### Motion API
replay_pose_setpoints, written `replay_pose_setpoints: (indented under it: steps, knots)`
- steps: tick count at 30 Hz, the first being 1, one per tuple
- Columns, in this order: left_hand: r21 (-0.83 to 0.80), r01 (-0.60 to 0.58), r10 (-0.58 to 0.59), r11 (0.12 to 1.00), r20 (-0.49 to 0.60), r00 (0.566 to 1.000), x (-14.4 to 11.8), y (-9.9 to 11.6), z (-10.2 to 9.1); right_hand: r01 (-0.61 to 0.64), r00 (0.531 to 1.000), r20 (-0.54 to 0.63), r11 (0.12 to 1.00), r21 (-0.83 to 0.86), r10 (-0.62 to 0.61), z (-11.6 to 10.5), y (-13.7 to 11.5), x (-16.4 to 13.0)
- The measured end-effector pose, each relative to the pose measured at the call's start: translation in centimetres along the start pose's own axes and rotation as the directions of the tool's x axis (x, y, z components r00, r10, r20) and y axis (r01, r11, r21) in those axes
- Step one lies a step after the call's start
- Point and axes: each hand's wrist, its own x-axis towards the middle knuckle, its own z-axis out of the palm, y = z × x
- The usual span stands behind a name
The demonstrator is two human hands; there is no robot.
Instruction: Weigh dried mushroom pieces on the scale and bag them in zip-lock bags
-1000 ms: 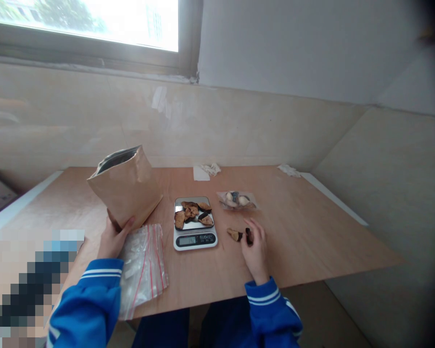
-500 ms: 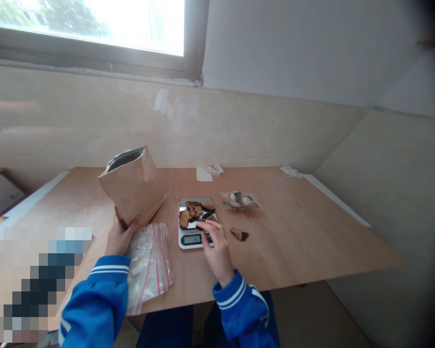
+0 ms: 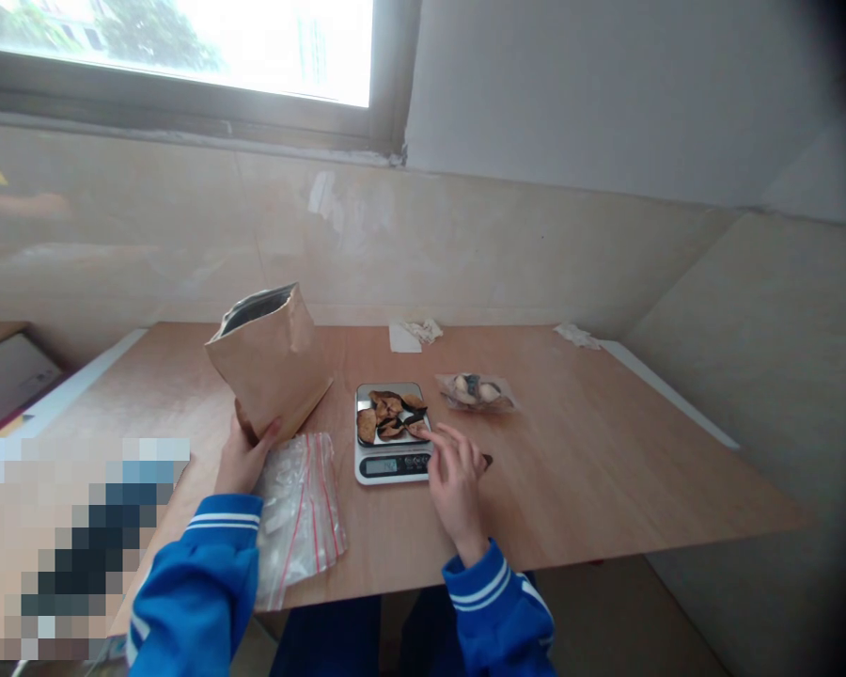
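My left hand [image 3: 245, 453] grips the lower corner of a brown paper pouch [image 3: 272, 362], which stands tilted with its top open. A small digital scale [image 3: 372, 478] sits in the middle of the table, its display lit. On its metal plate lie several dried brown slices with dark edges [image 3: 389, 406]. My right hand [image 3: 458, 475] is over the table at the scale's right edge, fingers apart, with nothing seen in it. Mostly hidden behind that hand is a loose dark-tipped slice [image 3: 489, 462]; whether the fingers touch it I cannot tell.
Clear zip bags with red lines [image 3: 300, 527] lie below the pouch at the table's front edge. A clear packet with pale round pieces [image 3: 477, 391] rests right of the scale. Crumpled white paper [image 3: 423, 331] lies by the wall. A blurred-out patch [image 3: 91, 545] covers the left.
My right hand has moved right, off the scale's plate to the loose slice. Another slice now lies at the plate's front. My left hand still holds the pouch; the view has shifted slightly.
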Motion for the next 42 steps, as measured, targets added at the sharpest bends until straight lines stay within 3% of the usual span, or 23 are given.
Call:
replay_pose_setpoints:
  steps: [3, 7, 11, 23, 38, 42]
  knots:
    - [0.029, 0.002, -0.002, 1.0, -0.009, 1.0, -0.1, 0.5, -0.1, -0.098, 0.994, -0.05, 0.994, -0.05, 0.096, -1.0, 3.2, -0.9]
    - [0.066, 0.044, -0.043, 0.997, -0.019, 0.999, -0.1, 0.8, -0.1, -0.11, 0.989, 0.087, 0.99, -0.089, 0.118, -1.0, 5.1, -1.6]
    - [0.065, 0.044, -0.042, 0.997, -0.029, 0.999, 0.0, 0.5, 0.0, -0.1, 0.973, 0.196, 0.987, -0.124, 0.123, -0.8, 4.6, -1.7]
    - [0.04, -0.01, 0.012, 0.999, -0.053, 0.998, 0.5, -0.9, 0.2, -0.172, 0.956, 0.207, 0.968, -0.181, 0.208, -1.4, 3.8, -1.3]
    - [0.036, -0.001, 0.003, 0.999, -0.057, 0.998, 0.7, -1.2, 0.3, -0.171, 0.955, 0.208, 0.966, -0.194, 0.211, -1.3, 3.8, -1.4]
    - [-0.019, -0.062, 0.06, 0.998, -0.115, 0.992, 1.0, -1.8, 0.6, -0.168, 0.955, 0.209, 0.965, -0.199, 0.209, -1.3, 3.9, -1.3]
